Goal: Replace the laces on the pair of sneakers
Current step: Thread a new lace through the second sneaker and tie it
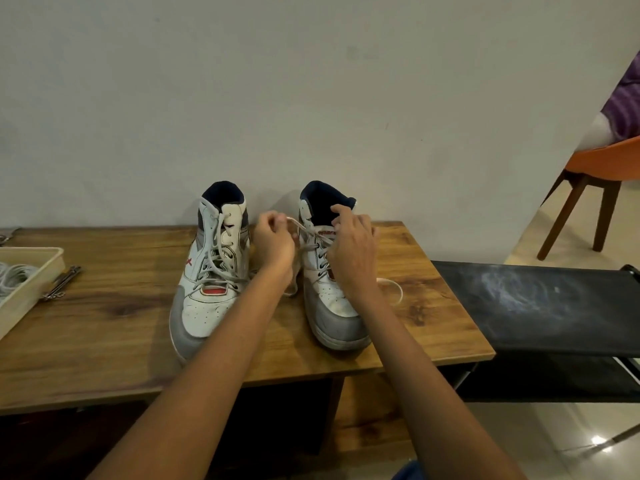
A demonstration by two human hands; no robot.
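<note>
- Two high-top sneakers stood side by side on a wooden table (114,323), toes toward the camera, as a person worked at the right sneaker (330,292), the landmark for everything here.
- The left hand (273,242), just beside that shoe's collar on its left, had fingers curled round a pale lace (294,223), pinching it where it left the top eyelets.
- The right hand (353,251) lay over the shoe's tongue and upper eyelets, fingers bent and thumb reaching to the collar; it appeared to steady the shoe, though whether it also gripped lace could not be told from this angle.
- A loose loop of lace (393,289) lay on the table just to the right of the shoe, and another slack end hung down its left side.
- The left sneaker (207,282), near the right one on its left, sat fully laced and untouched.
- Well to the left of the right sneaker, a shallow tray (41,271) held coiled pale laces (14,277), likely the replacements, with a small metal tool (62,282) lying just beside it.
- The step in hand looked to be unlacing the right shoe from the top, an early stage of the job.
- The next move probably called for drawing the pinched lace clear of its eyelet while the other hand held the shoe still, then working downward row by row.
</note>
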